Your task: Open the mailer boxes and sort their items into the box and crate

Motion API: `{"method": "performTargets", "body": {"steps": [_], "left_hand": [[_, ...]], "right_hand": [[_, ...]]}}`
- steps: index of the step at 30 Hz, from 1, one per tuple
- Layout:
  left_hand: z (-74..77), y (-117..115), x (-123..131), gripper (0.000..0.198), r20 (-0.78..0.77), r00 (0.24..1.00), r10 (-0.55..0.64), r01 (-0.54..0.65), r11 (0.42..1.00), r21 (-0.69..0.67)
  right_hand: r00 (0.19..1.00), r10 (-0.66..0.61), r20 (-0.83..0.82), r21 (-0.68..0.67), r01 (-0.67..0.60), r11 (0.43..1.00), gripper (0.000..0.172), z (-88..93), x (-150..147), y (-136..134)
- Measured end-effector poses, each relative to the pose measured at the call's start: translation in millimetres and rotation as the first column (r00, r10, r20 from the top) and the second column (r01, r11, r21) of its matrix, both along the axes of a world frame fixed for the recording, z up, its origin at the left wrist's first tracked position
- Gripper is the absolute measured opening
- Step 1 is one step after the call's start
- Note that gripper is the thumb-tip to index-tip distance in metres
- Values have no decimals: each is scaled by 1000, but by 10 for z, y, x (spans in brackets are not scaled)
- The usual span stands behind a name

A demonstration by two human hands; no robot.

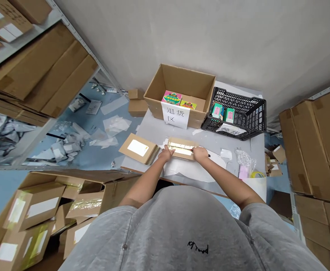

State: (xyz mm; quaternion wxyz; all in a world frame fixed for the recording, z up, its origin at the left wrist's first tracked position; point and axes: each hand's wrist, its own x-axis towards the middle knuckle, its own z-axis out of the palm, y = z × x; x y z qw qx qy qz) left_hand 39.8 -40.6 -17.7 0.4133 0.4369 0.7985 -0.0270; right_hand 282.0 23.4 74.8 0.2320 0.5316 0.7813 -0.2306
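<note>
A small cardboard box with shiny tape along its top lies in front of me on the table, over white paper. My left hand grips the box at its left end, thumb on top. At the right end, my right hand is closed around a thin cutter. Only the cutter's dark end and a bit of red show; the fist hides the rest. A dark line runs along the tape between the hands. To the left, flat cardboard parcels are stacked, the top one with a white label.
Behind stand an open carton holding colourful boxes and a black plastic crate with green boxes. Bubble wrap and a tape roll lie right. A large carton of parcels is at lower left; shelves flank the table.
</note>
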Motion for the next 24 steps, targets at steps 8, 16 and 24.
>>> {"method": "performTargets", "body": {"steps": [8,16,24], "left_hand": [[33,26,-10,77,-39,999,-31,30,999,-16],[108,43,-2,77,-59,997,-47,45,998,-32],[170,65,34,97,-104,993,-52,48,998,-45]], "right_hand": [[998,-45,49,41,43,998,39,58,447,-89],[957,-289,20,12,288,957,30,-24,965,-173],[591,-701,-399,-203,689,696,39,-378,897,-208]]}}
